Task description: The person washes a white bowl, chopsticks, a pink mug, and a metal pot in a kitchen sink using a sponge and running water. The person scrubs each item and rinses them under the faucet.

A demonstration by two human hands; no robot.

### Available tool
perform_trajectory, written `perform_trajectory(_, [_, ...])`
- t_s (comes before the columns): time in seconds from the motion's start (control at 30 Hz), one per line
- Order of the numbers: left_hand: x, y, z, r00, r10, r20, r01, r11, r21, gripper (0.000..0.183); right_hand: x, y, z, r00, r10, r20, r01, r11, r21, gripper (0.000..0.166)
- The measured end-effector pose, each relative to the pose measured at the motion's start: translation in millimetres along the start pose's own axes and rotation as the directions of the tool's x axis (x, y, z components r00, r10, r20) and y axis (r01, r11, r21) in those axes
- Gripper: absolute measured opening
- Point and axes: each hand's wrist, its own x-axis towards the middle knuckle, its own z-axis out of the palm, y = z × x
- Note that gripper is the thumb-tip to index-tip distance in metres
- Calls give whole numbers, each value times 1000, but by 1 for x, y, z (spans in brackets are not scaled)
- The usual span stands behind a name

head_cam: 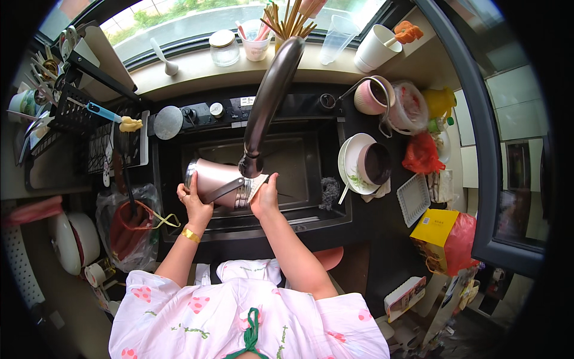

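Note:
A pink metal insulated pot (pixel 219 172) lies on its side above the black sink (pixel 287 157), its bail handle (pixel 223 190) hanging across it. My left hand (pixel 196 206) grips the pot near its left end, thumb along the side. At the ridged silver rim on the right, my right hand (pixel 265 199) holds a pale cloth (pixel 257 186) against the pot. The dark faucet (pixel 269 103) arches over, and its spout head hides part of the pot. Whether any water runs cannot be seen.
Right of the sink stand white bowls (pixel 346 157) with a dark-lined pot (pixel 374 164) on top. A steel wool scrubber (pixel 330 193) lies at the sink's right edge. On the left are a bagged red container (pixel 130 229) and a dish rack (pixel 101 148). Cups and jars (pixel 224 48) line the windowsill.

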Motion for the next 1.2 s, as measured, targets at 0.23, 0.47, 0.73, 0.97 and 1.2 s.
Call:
perform_trajectory(0.23, [-3,21,7,989,-43,-143,32,996,-78,105,4,21,17,933,-352,-72,158,582,-798,38])
perform_trajectory(0.47, [19,7,4,875,-428,225,483,777,-404,99,-36,24,-2,712,-418,565,551,-166,-818,29])
perform_trajectory(0.73, [49,22,-38,594,-415,689,796,424,-431,99,-15,-53,-26,293,278,915,903,-396,-168,34])
perform_trajectory(0.97, [21,18,-3,911,-374,173,403,897,-183,103,-24,18,-7,663,-424,617,580,-231,-781,26])
perform_trajectory(1.2, [-18,16,10,987,-146,-61,140,986,-87,107,24,22,8,908,-413,-67,71,308,-949,37])
